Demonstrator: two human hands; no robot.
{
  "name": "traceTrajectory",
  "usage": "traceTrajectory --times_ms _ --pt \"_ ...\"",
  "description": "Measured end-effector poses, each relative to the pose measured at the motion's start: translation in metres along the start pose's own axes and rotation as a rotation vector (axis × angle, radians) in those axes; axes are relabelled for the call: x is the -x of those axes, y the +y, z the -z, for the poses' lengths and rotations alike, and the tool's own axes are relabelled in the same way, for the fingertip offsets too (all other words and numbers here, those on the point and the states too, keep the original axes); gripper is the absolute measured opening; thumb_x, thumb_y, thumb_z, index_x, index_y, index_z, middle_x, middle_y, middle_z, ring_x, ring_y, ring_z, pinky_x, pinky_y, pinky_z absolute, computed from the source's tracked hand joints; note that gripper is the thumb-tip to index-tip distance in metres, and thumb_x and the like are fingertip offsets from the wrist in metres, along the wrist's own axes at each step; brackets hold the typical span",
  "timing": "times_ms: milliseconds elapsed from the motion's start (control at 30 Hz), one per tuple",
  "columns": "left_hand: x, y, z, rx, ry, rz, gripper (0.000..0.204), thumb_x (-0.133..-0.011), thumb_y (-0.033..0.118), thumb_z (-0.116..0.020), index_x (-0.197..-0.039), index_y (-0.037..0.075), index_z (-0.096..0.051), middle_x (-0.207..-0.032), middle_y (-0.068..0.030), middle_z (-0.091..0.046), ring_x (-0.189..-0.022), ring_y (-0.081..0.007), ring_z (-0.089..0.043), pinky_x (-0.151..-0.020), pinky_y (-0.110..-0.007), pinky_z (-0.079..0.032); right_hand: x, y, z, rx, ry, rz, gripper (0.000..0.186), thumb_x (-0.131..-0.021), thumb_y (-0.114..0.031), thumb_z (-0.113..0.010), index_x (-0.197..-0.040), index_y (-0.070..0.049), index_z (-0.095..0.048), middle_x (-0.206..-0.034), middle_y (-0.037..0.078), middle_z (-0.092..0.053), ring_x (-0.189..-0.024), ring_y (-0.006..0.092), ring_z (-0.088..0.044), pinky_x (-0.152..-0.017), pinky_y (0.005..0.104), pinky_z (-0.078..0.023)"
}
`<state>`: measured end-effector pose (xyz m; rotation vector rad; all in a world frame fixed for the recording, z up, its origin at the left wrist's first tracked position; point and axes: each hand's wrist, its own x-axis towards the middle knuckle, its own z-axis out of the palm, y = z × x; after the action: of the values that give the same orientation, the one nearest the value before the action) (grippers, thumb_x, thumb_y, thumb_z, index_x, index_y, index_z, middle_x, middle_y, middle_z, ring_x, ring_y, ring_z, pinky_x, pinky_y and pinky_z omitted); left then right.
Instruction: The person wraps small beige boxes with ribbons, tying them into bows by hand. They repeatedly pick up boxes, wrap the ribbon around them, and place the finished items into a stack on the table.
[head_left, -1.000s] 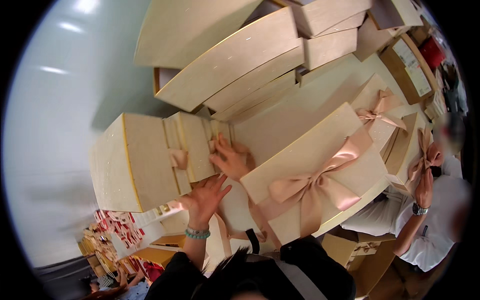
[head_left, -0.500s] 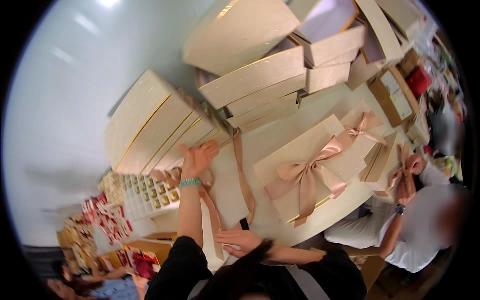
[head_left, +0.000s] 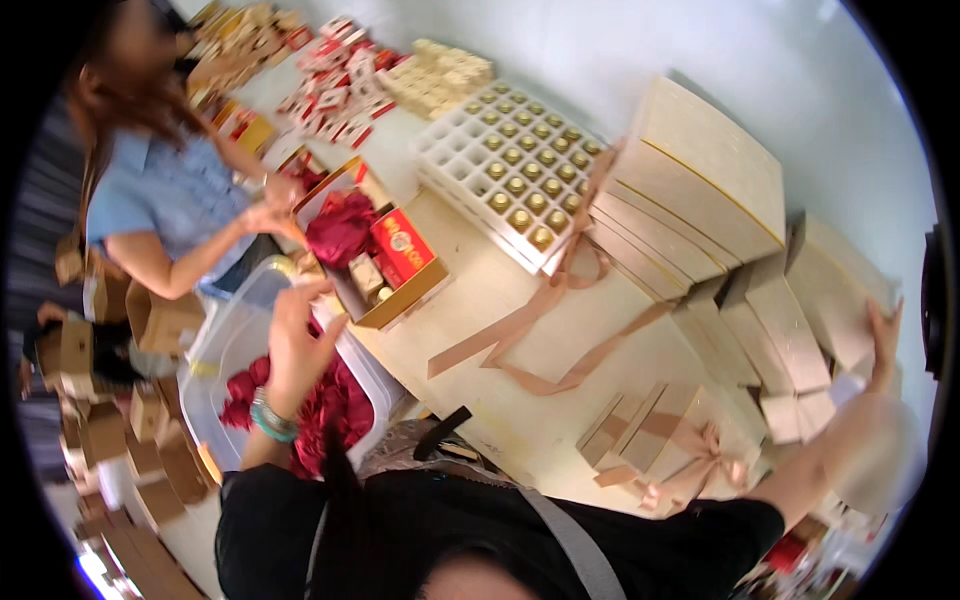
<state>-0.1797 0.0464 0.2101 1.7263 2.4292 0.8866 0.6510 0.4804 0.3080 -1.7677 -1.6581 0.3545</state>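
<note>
My left hand (head_left: 300,345), with teal bracelets at the wrist, hangs over a clear plastic bin (head_left: 213,335) of dark red fabric bundles (head_left: 345,410). Its fingers are apart, with nothing seen in them, close to the near end of an open gift box (head_left: 400,308). Inside that box are a red fabric bundle (head_left: 342,228), a red packet (head_left: 402,248) and small items. Far to the right, my right hand (head_left: 884,345) lies against a cream box (head_left: 838,290), its fingers stretched along the edge. Whether it grips the box I cannot tell.
Ahead, a white tray (head_left: 450,165) holds gold-capped bottles beside a stack of cream boxes (head_left: 700,180). Loose pink ribbon (head_left: 540,375) trails over the table. A ribboned box (head_left: 640,430) sits near right. At left a co-worker's hands (head_left: 275,205) touch the open gift box.
The view has swung left. My left hand has gone from the cream box stack to above the bin; my right has moved from near my body to a cream box at far right.
</note>
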Motion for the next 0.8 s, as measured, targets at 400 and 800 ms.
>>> traceTrajectory --times_ms 400,800 --pt "0.024 -0.022 -0.087 0.068 0.155 -0.080 0.016 -0.067 0.004 -0.073 -0.074 -0.002 -0.060 -0.081 -0.0121 -0.060 -0.092 -0.0293 -0.056 -0.077 -0.038 -0.047 0.027 -0.002 -0.061 -0.651 -0.272 -0.142 0.076 -0.084 -0.041 -0.063 -0.142 -0.007 -0.027 -0.136 0.012 -0.040 -0.124 0.0241 -0.039 -0.102 0.0388 -0.032" --pt "0.132 0.082 -0.113 0.074 -0.019 -0.471 0.023 -0.062 0.020 -0.077 -0.063 0.013 -0.055 -0.073 0.0056 -0.060 -0.067 -0.0134 -0.053 -0.085 -0.040 -0.041 0.116 -0.120 0.034 -0.770 0.505 0.006 0.059 -0.087 -0.043 -0.047 -0.130 -0.002 -0.043 -0.130 0.015 -0.048 -0.118 0.0300 -0.048 -0.096 0.0428 -0.045"
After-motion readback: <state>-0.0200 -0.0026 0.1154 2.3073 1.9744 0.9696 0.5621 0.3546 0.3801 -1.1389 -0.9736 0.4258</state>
